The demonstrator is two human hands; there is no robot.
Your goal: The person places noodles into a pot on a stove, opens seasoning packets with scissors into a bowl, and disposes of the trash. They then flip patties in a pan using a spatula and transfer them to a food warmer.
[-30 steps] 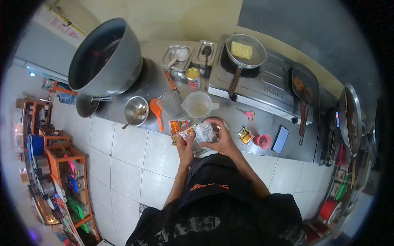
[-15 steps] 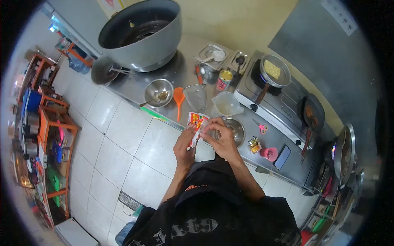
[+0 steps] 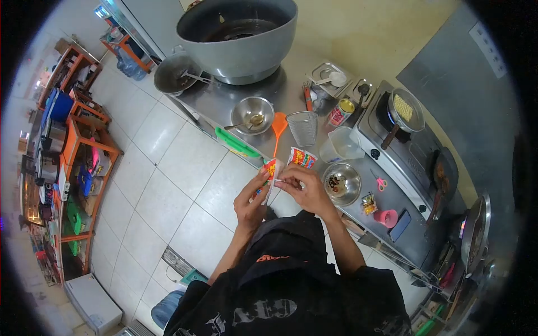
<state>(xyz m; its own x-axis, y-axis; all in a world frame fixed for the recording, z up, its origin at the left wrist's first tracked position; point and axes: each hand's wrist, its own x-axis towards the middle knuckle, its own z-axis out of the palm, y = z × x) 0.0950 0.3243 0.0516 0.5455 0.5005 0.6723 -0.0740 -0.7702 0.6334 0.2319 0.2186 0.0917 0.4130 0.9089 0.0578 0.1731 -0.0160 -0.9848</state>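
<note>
A red and white packet [image 3: 271,169] is held upright in front of my body, over the counter's front edge. My left hand [image 3: 250,199] is closed round its left side. The fingers of my right hand [image 3: 304,187] pinch its right edge. Another red packet [image 3: 303,158] lies on the counter just beyond my hands. To the right of my right hand sits a steel bowl [image 3: 342,185] with small dark pieces in it. An orange spatula [image 3: 279,124] and a wire strainer basket [image 3: 302,129] lie farther back.
On the stove [image 3: 392,145], a saucepan [image 3: 413,112] holds a noodle block over a blue flame. A large grey pot [image 3: 241,50] stands at the back left. Scissors [image 3: 381,182], a pink cup [image 3: 386,218] and a phone [image 3: 400,225] lie at the right.
The view has turned, with the counter's things shifting right and tilting. My hands have moved away from the steel bowl. The packet between them is now held narrow side toward me, apart from the second packet.
</note>
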